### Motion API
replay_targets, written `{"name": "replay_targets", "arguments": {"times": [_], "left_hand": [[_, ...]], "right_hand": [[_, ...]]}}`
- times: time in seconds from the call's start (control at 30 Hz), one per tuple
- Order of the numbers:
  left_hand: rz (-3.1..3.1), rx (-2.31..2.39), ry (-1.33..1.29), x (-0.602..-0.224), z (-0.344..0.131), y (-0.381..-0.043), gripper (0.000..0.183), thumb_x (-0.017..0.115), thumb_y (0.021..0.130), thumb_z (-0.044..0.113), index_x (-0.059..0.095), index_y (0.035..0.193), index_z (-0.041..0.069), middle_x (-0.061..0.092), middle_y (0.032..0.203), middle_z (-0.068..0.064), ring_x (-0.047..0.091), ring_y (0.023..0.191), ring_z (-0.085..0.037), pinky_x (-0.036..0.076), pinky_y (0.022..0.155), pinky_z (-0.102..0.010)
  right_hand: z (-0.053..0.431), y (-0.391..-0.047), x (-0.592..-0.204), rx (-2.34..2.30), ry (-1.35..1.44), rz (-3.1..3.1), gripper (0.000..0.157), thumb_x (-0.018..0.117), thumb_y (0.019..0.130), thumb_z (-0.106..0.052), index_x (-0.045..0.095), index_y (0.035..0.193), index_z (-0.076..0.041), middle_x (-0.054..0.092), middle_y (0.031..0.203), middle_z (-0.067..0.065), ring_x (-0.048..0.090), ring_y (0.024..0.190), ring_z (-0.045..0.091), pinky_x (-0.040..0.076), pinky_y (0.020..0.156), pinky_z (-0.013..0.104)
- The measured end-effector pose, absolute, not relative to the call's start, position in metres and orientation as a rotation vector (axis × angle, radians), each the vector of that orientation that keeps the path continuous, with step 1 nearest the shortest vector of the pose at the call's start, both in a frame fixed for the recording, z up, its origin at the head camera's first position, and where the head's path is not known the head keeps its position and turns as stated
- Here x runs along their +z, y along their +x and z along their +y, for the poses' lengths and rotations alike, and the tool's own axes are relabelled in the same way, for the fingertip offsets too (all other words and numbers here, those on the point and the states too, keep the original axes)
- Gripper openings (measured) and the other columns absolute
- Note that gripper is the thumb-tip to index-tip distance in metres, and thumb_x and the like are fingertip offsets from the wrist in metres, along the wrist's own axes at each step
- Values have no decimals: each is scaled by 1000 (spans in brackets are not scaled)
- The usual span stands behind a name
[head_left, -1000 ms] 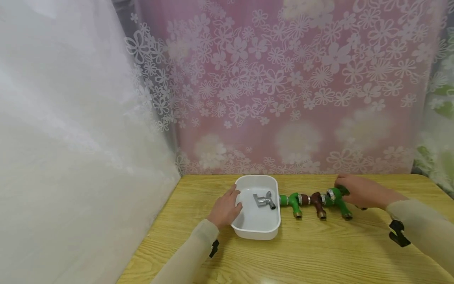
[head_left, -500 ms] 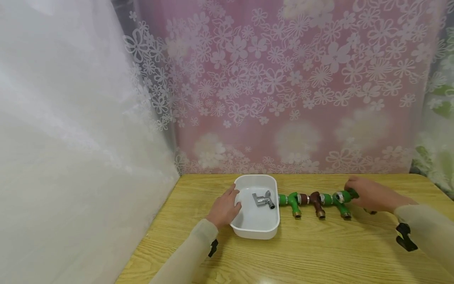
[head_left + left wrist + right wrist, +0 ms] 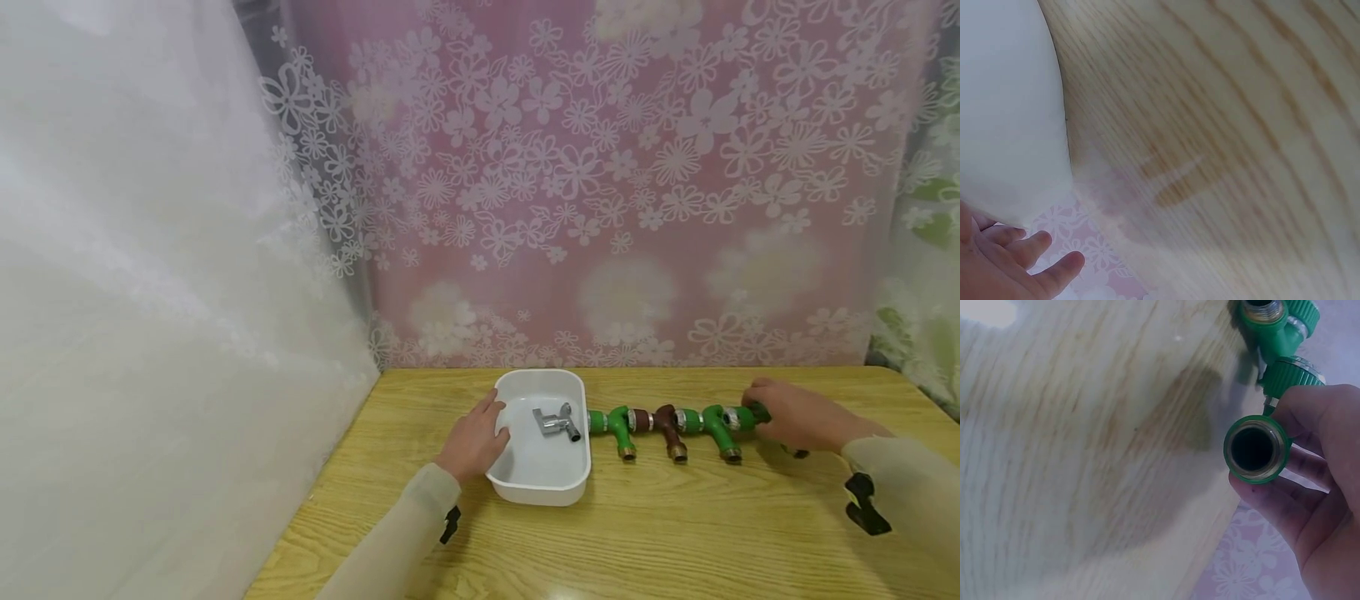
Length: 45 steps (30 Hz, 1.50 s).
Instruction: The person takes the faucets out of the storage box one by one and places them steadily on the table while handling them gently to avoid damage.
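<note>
My left hand (image 3: pixel 474 438) holds the left rim of a white plastic basin (image 3: pixel 546 495), its thumb over the edge and several fingers along the outer wall in the left wrist view. Inside the basin lies a chrome faucet (image 3: pixel 557 423). At the right end of a row, my right hand (image 3: pixel 802 414) grips a green faucet (image 3: pixel 1252 450), whose open threaded spout faces the camera in the right wrist view. Left of it, the row holds a green faucet (image 3: pixel 621 429), a brown faucet (image 3: pixel 667 429) and another green faucet (image 3: pixel 720 429).
The faucets line up along the wooden table (image 3: pixel 660 533), starting at the basin's right side. A pink flowered curtain (image 3: pixel 600 208) hangs behind the table. White sheeting (image 3: pixel 165 333) covers the left side.
My right hand has shifted right and slightly down with the green faucet, which now sits in line with the others. My left hand and the basin stay in place.
</note>
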State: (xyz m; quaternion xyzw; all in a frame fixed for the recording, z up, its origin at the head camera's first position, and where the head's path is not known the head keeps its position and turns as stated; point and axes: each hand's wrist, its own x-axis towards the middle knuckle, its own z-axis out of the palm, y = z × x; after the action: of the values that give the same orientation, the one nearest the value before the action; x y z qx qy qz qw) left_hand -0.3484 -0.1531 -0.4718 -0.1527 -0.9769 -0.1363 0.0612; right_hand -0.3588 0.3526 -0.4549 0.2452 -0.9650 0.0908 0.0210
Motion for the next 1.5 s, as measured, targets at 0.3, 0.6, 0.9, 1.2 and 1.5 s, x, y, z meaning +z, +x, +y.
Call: {"name": "replay_targets", "arguments": {"times": [0.3, 0.6, 0.9, 1.2, 1.5], "left_hand": [[-2957, -422, -451, -471, -153, -347, 48, 47, 104, 32, 49, 146, 9, 30, 165, -9, 46, 142, -30, 45, 109, -51], [-2955, -421, -451, -473, -153, -348, 48, 50, 103, 32, 50, 145, 9, 31, 165, -9, 46, 142, -30, 46, 108, -51], [-2946, -430, -456, -472, -153, -347, 48, 49, 104, 32, 50, 145, 9, 31, 164, -9, 47, 141, -30, 46, 108, -51], [-2953, -426, -450, -473, -153, -349, 48, 47, 104, 32, 49, 146, 9, 30, 165, -9, 46, 142, -30, 45, 110, -50], [-2955, -435, -454, -471, -152, -347, 48, 48, 104, 33, 50, 146, 9, 30, 165, -9, 47, 141, -30, 45, 110, -49]], "right_hand": [[360, -362, -465, 317, 757, -3001, 28, 74, 83, -9, 68, 110, -1, 63, 111, 18, 65, 87, 23, 54, 66, 40], [360, -364, -469, 305, 730, -3011, 30, 73, 84, -9, 68, 113, -1, 62, 115, 19, 66, 90, 26, 55, 68, 44], [359, -365, -474, 258, 705, -2987, 32, 74, 84, -11, 68, 114, -2, 61, 120, 23, 67, 90, 30, 55, 67, 45], [359, -365, -478, 238, 660, -2967, 36, 76, 83, -12, 67, 116, -2, 58, 125, 29, 68, 90, 32, 55, 65, 46], [359, -362, -479, 251, 656, -2970, 37, 74, 85, -14, 66, 118, -1, 58, 124, 28, 67, 86, 28, 54, 63, 43]]}}
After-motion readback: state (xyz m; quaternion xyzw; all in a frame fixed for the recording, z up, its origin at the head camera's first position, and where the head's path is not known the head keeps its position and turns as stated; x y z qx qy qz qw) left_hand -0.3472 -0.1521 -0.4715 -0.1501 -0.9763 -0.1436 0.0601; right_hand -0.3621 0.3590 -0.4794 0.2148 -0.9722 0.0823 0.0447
